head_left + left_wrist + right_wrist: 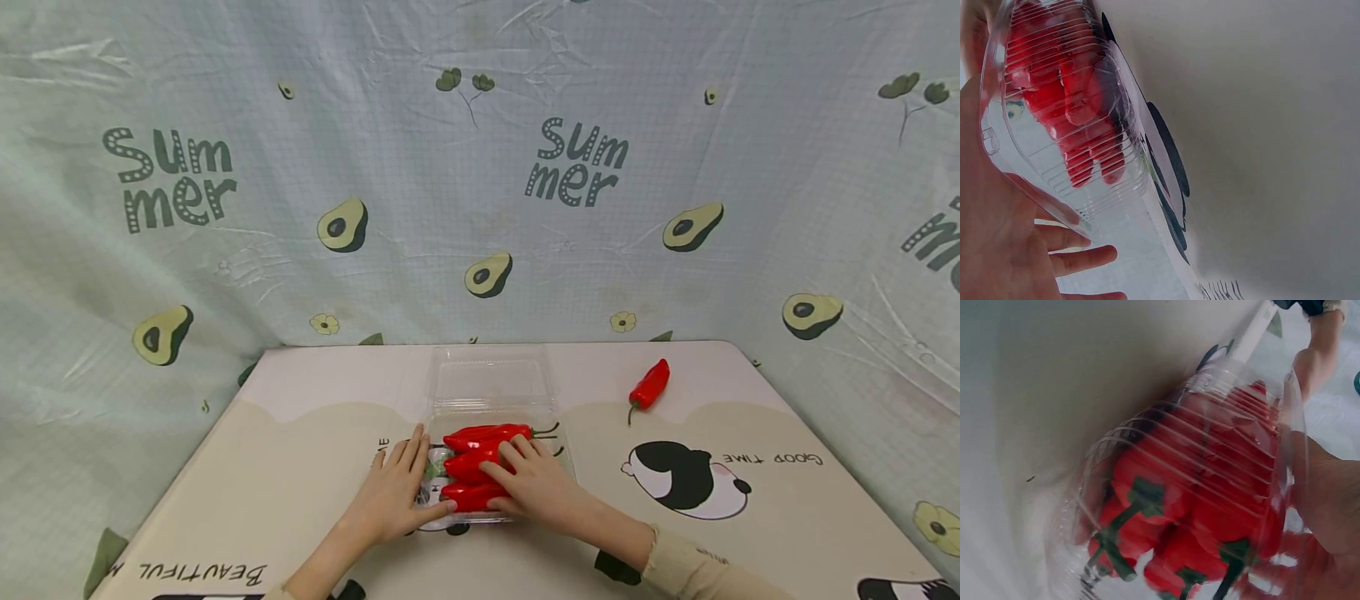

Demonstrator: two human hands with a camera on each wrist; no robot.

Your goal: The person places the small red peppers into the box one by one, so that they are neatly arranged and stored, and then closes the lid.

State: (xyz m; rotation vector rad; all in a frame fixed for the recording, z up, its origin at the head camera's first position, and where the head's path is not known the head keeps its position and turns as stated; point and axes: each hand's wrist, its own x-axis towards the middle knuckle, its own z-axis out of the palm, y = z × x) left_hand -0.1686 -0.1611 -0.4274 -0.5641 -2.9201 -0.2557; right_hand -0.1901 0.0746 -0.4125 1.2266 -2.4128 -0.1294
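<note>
A clear plastic clamshell box (564, 450) lies on the table with its lid (491, 379) folded back, away from me. Several red chili peppers (468, 467) with green stems lie side by side in the base, stems toward the right. My left hand (393, 492) rests along the box's left edge, fingers straight and spread, thumb near the closest pepper's tip. Across the peppers' right part lies my right hand (543, 492), its fingers spread and slightly bent, touching them. The right wrist view shows pepper stems (1147, 497) through the ribbed wall; the right fingertips are partly hidden.
One more red chili pepper (649, 385) lies by itself at the back right of the table. The tabletop (300, 483) carries printed dog faces and lettering. A patterned curtain (420, 167) hangs behind and at the sides.
</note>
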